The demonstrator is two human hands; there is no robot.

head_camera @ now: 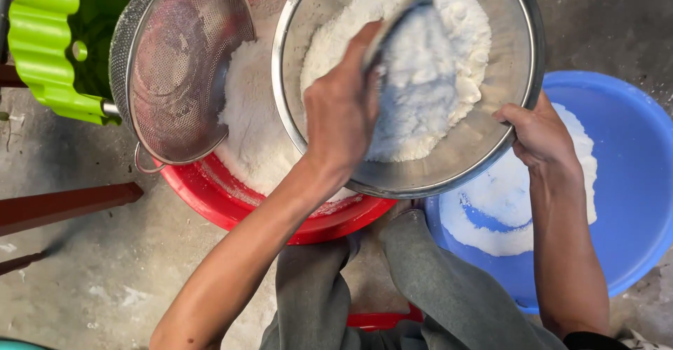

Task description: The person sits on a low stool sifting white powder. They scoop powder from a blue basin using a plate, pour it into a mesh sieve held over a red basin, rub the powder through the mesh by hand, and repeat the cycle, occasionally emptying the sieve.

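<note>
Both hands work the steel sieve (515, 77): left hand (343, 108) grips a scraper (403, 14), right hand (536, 133) clasps its rim, so tilting could spill flour (420, 91) past the red basin (210, 196).

The left hand (341, 108) reached forward, fingers curled shut in a grip, wrist bent. The right hand (538, 134) clamped sideways, thumb on top, forearm straight behind it.

Shiny steel bowl (512, 77) w/ matt white powder; fine metal mesh sieve (179, 70) upper left; glossy plastic red basin (231, 203), blue basin (631, 182); rough concrete floor (105, 273).
</note>
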